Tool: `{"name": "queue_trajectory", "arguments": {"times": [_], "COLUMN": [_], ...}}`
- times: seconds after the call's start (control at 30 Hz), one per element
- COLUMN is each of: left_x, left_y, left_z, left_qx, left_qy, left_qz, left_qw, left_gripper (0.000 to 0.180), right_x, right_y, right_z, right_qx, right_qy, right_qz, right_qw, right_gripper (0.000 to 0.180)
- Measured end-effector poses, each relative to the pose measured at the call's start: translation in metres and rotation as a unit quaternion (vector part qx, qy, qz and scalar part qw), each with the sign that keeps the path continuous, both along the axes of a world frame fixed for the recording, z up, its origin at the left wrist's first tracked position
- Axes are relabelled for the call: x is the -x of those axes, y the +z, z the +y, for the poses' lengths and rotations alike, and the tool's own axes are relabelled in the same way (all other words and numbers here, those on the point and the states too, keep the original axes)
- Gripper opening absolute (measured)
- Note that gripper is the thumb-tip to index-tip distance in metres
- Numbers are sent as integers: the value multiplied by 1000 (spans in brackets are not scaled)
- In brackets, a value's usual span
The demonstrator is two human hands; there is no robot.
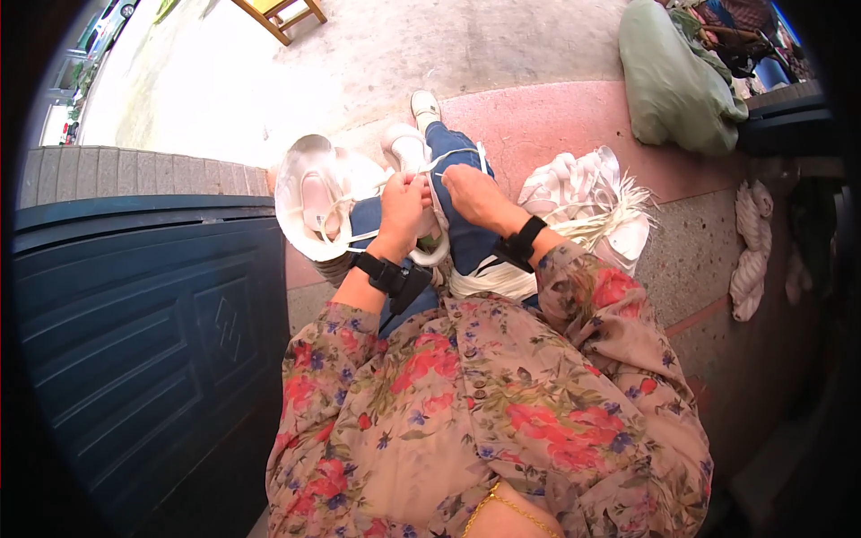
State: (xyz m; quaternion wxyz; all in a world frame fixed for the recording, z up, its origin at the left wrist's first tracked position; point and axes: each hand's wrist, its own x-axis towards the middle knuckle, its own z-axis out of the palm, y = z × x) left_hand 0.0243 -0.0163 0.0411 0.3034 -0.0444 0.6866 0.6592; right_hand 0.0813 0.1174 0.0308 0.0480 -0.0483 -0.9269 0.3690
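Note:
I sit with blue-trousered legs stretched out and white shoes on. My left hand (404,211) is closed on white cord (429,167) over my lap, with a white ring-shaped piece (437,254) just below it. My right hand (475,195) pinches the same cord beside the left hand. Both wrists carry black bands. A white woven hat-like piece (305,202) lies against my left knee.
A dark blue panelled door (143,314) fills the left. A heap of white cord and finished white pieces (587,202) lies to my right. More white skeins (749,251) rest further right. A green sack (673,81) sits at the back right, and a wooden frame (278,13) stands at the top.

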Motion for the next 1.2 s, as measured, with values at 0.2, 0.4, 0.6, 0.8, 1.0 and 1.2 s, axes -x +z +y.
{"name": "queue_trajectory", "arguments": {"times": [0.2, 0.4, 0.6, 0.8, 1.0, 1.2], "left_x": [2, 2, 2, 2, 8, 23], "left_y": [16, 17, 14, 13, 27, -2], "left_z": [-6, -7, -7, -10, -20, -29], "left_qx": [5, 9, 1, -35, 82, 225], "left_qy": [-54, -59, -61, -60, -27, -103], "left_qz": [-26, -28, -31, -64, 21, 328], "left_qw": [998, 998, 998, 996, 996, 912], "left_gripper": [16, 16, 15, 16, 31, 21], "right_x": [23, 26, 28, 30, 26, 17], "right_y": [-10, -7, -6, -3, -3, 8], "right_z": [10, 7, 8, -4, -8, -14], "right_qx": [12, 30, -61, -100, -171, -178], "right_qy": [27, -1, 43, -24, -28, 32], "right_qz": [-33, -31, -8, 47, -36, -8], "right_qw": [999, 999, 997, 994, 984, 983], "right_gripper": [19, 17, 13, 12, 22, 28]}}
